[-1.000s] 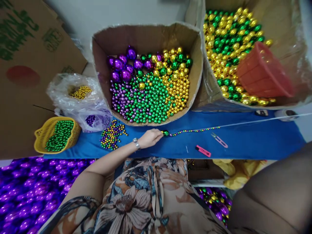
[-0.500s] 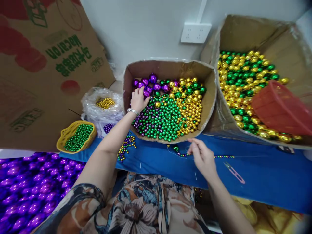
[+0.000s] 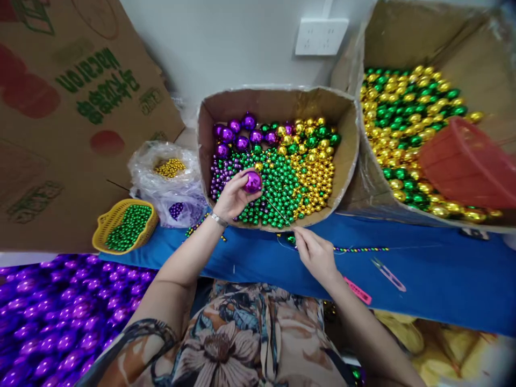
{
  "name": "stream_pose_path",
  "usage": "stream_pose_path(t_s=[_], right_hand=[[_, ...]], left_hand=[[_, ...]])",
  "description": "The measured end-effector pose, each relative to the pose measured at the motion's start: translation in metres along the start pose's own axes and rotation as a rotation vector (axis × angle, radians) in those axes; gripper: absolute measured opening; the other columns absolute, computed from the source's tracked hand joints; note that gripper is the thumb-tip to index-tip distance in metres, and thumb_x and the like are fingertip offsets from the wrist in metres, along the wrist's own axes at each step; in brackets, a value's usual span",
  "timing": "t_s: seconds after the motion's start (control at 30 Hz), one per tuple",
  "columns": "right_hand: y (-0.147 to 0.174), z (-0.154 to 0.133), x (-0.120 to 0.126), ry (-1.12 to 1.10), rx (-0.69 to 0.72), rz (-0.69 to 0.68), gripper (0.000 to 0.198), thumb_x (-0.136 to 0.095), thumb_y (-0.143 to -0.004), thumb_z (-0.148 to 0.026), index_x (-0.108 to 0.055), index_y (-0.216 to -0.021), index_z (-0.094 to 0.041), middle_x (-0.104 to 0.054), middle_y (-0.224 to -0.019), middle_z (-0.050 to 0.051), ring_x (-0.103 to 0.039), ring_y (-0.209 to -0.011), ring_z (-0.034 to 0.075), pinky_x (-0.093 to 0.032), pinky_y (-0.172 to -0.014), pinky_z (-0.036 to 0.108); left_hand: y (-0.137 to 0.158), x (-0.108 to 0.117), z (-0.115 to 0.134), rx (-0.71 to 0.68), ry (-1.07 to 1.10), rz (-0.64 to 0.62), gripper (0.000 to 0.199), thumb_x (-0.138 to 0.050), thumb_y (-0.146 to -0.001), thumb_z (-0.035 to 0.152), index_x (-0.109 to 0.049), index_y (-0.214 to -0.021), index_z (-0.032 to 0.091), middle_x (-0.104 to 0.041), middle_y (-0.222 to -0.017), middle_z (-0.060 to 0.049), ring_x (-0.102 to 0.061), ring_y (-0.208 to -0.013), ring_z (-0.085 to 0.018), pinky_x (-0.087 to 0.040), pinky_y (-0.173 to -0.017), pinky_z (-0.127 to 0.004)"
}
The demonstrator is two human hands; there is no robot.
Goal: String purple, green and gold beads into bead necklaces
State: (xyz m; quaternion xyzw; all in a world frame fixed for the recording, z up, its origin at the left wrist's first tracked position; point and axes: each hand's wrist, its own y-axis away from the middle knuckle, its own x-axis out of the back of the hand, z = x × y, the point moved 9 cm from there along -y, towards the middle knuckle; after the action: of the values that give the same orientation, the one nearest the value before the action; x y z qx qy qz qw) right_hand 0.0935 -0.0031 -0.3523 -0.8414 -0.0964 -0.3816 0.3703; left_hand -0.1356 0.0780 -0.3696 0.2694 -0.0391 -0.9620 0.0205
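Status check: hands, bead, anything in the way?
Left hand gripping large purple bead, over bead-filled box. Right hand holding thin needle, angled toward bead. No obstruction visible between them.

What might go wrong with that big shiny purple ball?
The purple ball is round and shiny, so it might slip from the left hand and drop among the beads in the box.
What looks like a needle in the right hand points toward the ball, so it might slide off and prick a finger.
The bead strand lies close by the right hand, so a bump might shift it.
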Motion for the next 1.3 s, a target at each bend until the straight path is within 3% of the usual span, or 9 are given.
stream_pose_path(t_s=[0.2,0.73,0.97,1.13,1.3], right_hand=[[0.004,0.0,-0.003,0.069,-0.004,-0.01,0.022,-0.049,-0.095,-0.018,-0.066,-0.111,-0.017,-0.075,-0.094,0.006,-0.072,-0.077,0.015,-0.055,-0.075,0.023],[0.014,0.008,-0.007,0.124,-0.041,-0.093,0.023,-0.047,-0.096,-0.02,-0.065,-0.11,-0.018,-0.074,-0.091,0.005,-0.07,-0.078,0.014,-0.051,-0.075,0.022],[0.01,0.009,-0.015,0.008,-0.098,-0.07,0.023,-0.046,-0.097,-0.022,-0.066,-0.108,-0.019,-0.074,-0.093,0.005,-0.071,-0.079,0.015,-0.052,-0.075,0.024],[0.014,0.013,-0.021,-0.226,-0.177,-0.12,0.022,-0.044,-0.098,-0.022,-0.064,-0.107,-0.02,-0.073,-0.099,0.004,-0.07,-0.087,0.014,-0.054,-0.078,0.023],[0.019,0.014,-0.021,-0.173,-0.152,-0.095,0.021,-0.046,-0.097,-0.022,-0.064,-0.105,-0.02,-0.074,-0.097,0.004,-0.071,-0.085,0.014,-0.054,-0.076,0.024]], left_hand=[[0.02,-0.009,-0.018,0.096,0.147,0.011,0.041,-0.071,-0.078,0.029,-0.062,-0.117,0.021,-0.065,-0.106,-0.005,-0.065,-0.094,-0.019,-0.06,-0.074,-0.029],[0.027,-0.014,-0.026,0.072,0.078,0.031,0.041,-0.073,-0.077,0.03,-0.062,-0.116,0.023,-0.062,-0.108,-0.005,-0.062,-0.096,-0.018,-0.06,-0.076,-0.033],[0.045,-0.035,-0.034,-0.124,-0.191,-0.06,0.058,-0.083,-0.068,0.023,-0.061,-0.122,0.024,-0.063,-0.119,-0.006,-0.061,-0.103,-0.018,-0.052,-0.093,-0.034],[0.054,-0.04,-0.041,-0.148,-0.159,-0.099,0.058,-0.085,-0.067,0.022,-0.061,-0.119,0.023,-0.061,-0.124,-0.008,-0.061,-0.107,-0.018,-0.052,-0.093,-0.032],[0.058,-0.037,-0.042,-0.2,-0.181,-0.087,0.06,-0.086,-0.064,0.02,-0.062,-0.119,0.022,-0.062,-0.123,-0.008,-0.062,-0.106,-0.017,-0.052,-0.092,-0.03]])
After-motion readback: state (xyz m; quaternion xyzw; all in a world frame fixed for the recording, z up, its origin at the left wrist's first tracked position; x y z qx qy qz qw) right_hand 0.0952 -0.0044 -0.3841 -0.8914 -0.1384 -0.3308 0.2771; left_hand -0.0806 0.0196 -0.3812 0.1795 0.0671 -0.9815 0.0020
